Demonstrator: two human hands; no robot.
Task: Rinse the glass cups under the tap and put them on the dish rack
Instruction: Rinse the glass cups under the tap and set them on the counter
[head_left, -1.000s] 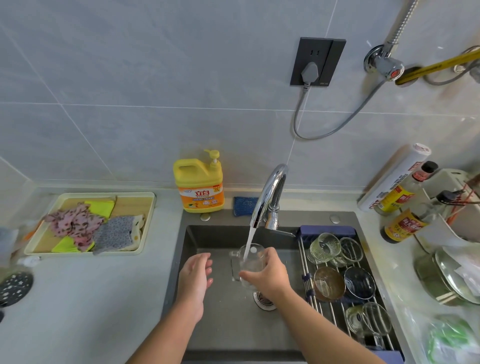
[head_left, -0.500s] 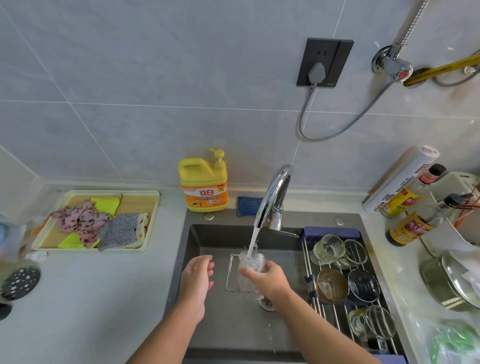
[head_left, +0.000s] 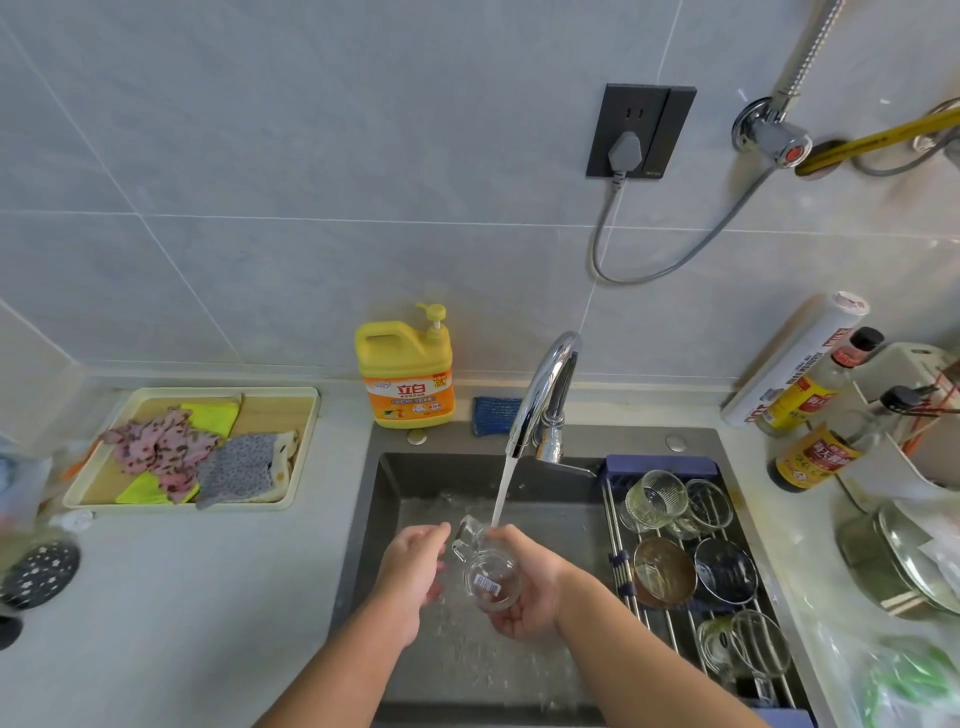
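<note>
A clear glass cup with a handle and a small label lies tilted over the dark sink, its mouth turned away from me. My right hand grips it from the right and below. My left hand is at the cup's left side, fingers at the handle. Water runs from the chrome tap and lands by my right thumb at the cup's rim. Several glass cups sit on the dish rack over the sink's right half.
A yellow detergent bottle and a blue sponge stand behind the sink. A tray of cloths lies on the left counter. Sauce bottles, a roll and a pot lid crowd the right counter.
The cup went from upright under the stream to tilted on its side, lower and nearer to me. My left hand moved in to the cup's handle. Water now splashes across the sink floor.
</note>
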